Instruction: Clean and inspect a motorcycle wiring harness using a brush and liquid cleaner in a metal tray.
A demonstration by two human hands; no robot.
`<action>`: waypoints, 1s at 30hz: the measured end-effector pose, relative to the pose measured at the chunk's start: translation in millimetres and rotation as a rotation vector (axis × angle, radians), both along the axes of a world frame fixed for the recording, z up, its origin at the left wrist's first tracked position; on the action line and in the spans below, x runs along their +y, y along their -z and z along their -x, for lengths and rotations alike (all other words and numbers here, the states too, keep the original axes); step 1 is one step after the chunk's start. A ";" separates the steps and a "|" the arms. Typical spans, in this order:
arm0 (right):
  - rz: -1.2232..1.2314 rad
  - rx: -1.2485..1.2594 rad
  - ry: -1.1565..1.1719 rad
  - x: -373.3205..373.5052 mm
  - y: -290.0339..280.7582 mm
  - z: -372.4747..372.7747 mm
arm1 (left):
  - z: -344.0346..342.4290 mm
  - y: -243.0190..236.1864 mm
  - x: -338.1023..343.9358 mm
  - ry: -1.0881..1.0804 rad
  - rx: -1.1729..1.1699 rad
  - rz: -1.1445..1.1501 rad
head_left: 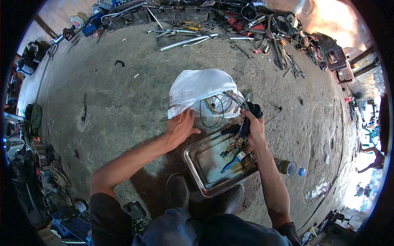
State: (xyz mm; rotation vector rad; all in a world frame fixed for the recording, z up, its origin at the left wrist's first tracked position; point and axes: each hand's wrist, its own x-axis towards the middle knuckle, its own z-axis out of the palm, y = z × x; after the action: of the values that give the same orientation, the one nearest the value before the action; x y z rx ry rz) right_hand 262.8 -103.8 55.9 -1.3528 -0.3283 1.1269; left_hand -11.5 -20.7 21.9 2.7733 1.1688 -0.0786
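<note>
My left hand [182,125] is at the lower left edge of a white plastic bag [205,80], thumb spread apart and fingertips touching or just under the plastic. My right hand [254,127] is closed on a bundle of wires [236,98] that runs into the bag, where loops of coloured and black wire lie. Black cloth or sleeving [242,129] hangs by that hand. Below it, a metal tray [193,164] holds small wired parts and a blue-handled tool [230,164]. A jar [289,168] with a blue lid beside it stands right of the tray.
Wrenches, bars and power tools [188,41] are heaped along the back of the concrete floor [102,115]. Assorted gear [45,160] lines the left side. My shoes are at the tray's near edge. Another person [373,158] is at the far right edge.
</note>
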 end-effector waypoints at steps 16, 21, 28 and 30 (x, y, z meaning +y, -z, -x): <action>0.159 -0.056 -0.152 18.8 36.9 -11.1 | -56.2 63.3 -8.3 0.266 -0.335 0.008; 0.112 -0.024 -0.116 20.3 45.0 -19.4 | -36.9 64.7 7.1 0.345 -0.360 0.173; 0.110 0.011 -0.132 13.9 30.1 -16.1 | -17.7 56.3 17.2 0.313 -0.391 0.274; 0.152 -0.054 -0.191 10.1 32.9 -16.3 | -22.6 45.4 14.1 0.290 -0.430 0.276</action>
State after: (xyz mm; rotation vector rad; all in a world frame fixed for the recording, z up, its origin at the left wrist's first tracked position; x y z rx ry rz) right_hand 279.1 -93.7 23.0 -1.5124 -0.4252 1.2959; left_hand 11.0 -6.6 -23.5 2.5159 0.6001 0.2907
